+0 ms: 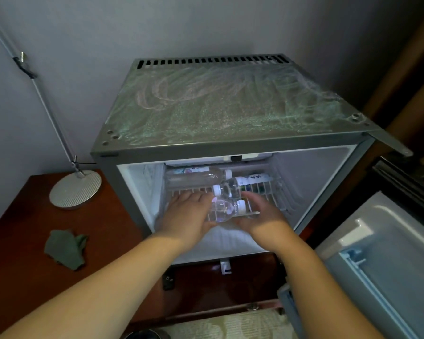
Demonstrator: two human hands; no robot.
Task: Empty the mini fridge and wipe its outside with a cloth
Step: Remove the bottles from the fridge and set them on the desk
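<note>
Grey mini fridge [230,113] | top dusty, smeared | door [382,265] open

I see a dark red-brown wooden table [17,260] carrying my mini fridge [230,113], which sits toward 1 o'clock with its door swung open. At 9 o'clock from the fridge rests a round silver lamp base [75,190], just beside the fridge's left wall. At 7 o'clock lies 1 crumpled green cloth [65,248], apart from both. Inside, my white wire shelf [267,189] bears at least 3 bottles lying on their sides.
</note>
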